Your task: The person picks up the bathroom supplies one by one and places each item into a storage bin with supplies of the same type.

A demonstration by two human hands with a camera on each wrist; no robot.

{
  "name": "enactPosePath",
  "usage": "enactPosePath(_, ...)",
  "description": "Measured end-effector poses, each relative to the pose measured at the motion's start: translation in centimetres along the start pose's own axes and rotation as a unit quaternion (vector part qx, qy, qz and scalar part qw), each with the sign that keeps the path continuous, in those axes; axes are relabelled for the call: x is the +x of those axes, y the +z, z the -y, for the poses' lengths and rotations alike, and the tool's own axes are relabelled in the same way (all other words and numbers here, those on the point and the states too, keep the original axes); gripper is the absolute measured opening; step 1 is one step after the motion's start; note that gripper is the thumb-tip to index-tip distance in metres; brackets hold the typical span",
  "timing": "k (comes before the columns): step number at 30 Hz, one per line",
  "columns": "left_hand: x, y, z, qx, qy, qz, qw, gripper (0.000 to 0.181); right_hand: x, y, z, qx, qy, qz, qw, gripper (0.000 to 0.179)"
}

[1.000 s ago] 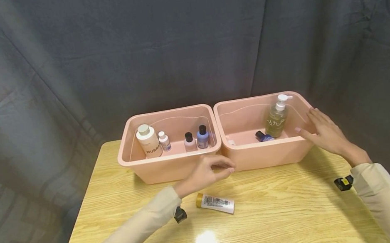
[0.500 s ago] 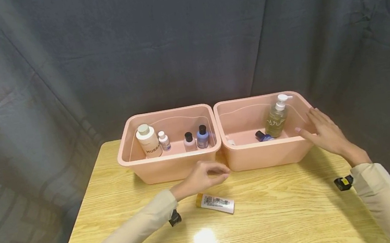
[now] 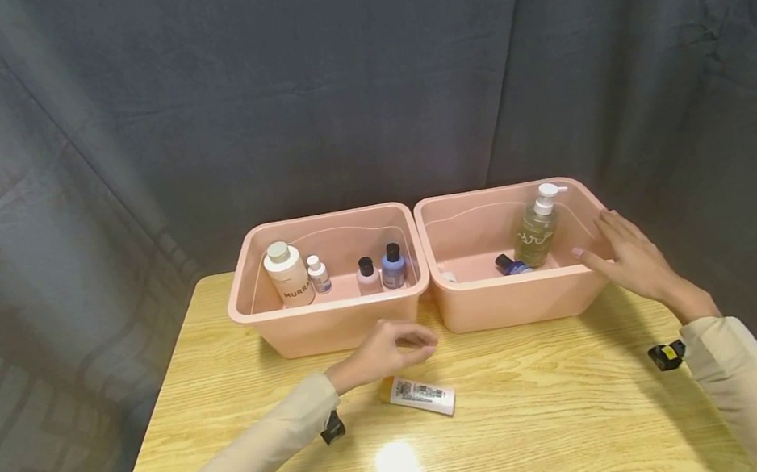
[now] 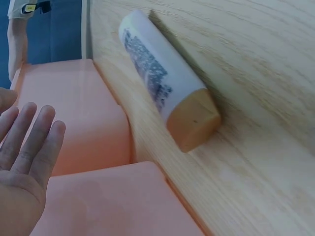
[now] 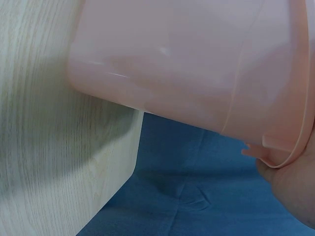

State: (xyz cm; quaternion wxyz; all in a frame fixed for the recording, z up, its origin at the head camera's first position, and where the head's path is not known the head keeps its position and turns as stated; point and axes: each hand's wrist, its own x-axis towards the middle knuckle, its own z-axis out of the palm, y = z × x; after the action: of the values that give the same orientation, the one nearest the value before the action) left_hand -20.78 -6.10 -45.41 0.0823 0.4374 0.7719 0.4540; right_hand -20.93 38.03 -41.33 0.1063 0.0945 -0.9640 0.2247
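Note:
My left hand [image 3: 388, 349] hangs over the table behind a white tube [image 3: 423, 396] with a yellow-orange cap, its fingers bent loosely and holding nothing. The tube lies on its side; the left wrist view shows its cap [image 4: 194, 120] and dark printed label. Beside the far right corner, my right hand [image 3: 635, 259] rests on the rim of the right pink bin [image 3: 513, 303], thumb over the inner side and fingers laid along the outer edge. In that bin stand a pump bottle [image 3: 536, 233] and, lying near it, a small dark-capped blue bottle [image 3: 515, 265].
The left pink bin [image 3: 337, 328] stands against the right one. It holds a large white bottle [image 3: 291, 277], a small white bottle [image 3: 319, 275], a pink bottle [image 3: 368, 278] and a blue bottle [image 3: 393, 268]. Both bins stand on the wooden table [image 3: 553, 422] before a grey curtain [image 3: 326, 81].
My left hand has drawn back leftward and toward me, away from the bins' fronts to near the tube. The right hand, the tube and the bins have stayed in place.

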Motion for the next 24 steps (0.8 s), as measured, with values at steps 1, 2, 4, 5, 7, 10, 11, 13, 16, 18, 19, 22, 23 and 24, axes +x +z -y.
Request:
enactPosePath(1,-0.1,0.0,0.1,-0.003,-0.004,0.003,1.0000,0.021,0.0,0.0,0.0,0.000,0.000,0.000,1.0000,0.083)
enactPosePath(2,-0.2,0.0,0.3,-0.006,-0.008,0.007,0.9999,0.021,0.0,0.0,0.0,-0.001,0.001,0.000,1.0000,0.083)
enactPosePath(4,-0.5,-0.1,0.4,-0.013,-0.012,0.012,0.9998,0.022,0.0,0.0,0.0,-0.002,0.002,0.000,1.0000,0.083)
enactPosePath(5,-0.6,-0.2,0.5,-0.015,-0.014,0.014,0.9997,0.022,0.0,0.0,0.0,-0.002,0.004,0.001,1.0000,0.083)
enactPosePath(7,-0.9,-0.3,0.7,-0.018,-0.019,0.018,0.9995,0.022,0.0,0.0,0.0,-0.003,0.005,0.002,1.0000,0.083)
enactPosePath(10,-1.1,-0.4,1.1,-0.015,-0.028,0.024,0.9992,0.022,0.0,0.1,0.0,-0.003,0.006,0.003,1.0000,0.084)
enactPosePath(11,-1.2,-0.5,1.2,-0.012,-0.033,0.027,0.9990,0.023,0.0,0.1,0.0,-0.003,0.006,0.003,1.0000,0.084)
enactPosePath(13,-1.4,-0.5,1.3,-0.010,-0.044,0.034,0.9984,0.025,0.0,0.1,0.0,-0.004,0.006,0.003,1.0000,0.084)
enactPosePath(16,-1.6,-0.6,1.6,-0.006,-0.059,0.045,0.9972,0.028,0.0,0.0,0.1,-0.003,0.007,0.003,1.0000,0.083)
enactPosePath(18,-1.7,-0.7,1.8,-0.002,-0.069,0.049,0.9964,0.029,0.0,0.0,0.1,-0.004,0.007,0.003,1.0000,0.084)
enactPosePath(19,-1.8,-0.7,1.9,-0.001,-0.074,0.050,0.9960,0.030,0.0,0.0,0.1,-0.003,0.008,0.004,1.0000,0.084)
enactPosePath(22,-2.0,-0.8,2.2,0.001,-0.078,0.051,0.9957,0.030,0.0,0.0,0.1,-0.004,0.008,0.004,1.0000,0.084)
enactPosePath(23,-2.1,-0.9,2.3,0.001,-0.078,0.051,0.9956,0.030,0.0,0.0,0.1,-0.004,0.008,0.004,1.0000,0.084)
enactPosePath(24,-2.2,-0.9,2.4,0.000,-0.078,0.051,0.9956,0.031,0.0,0.0,0.2,-0.004,0.008,0.004,1.0000,0.084)
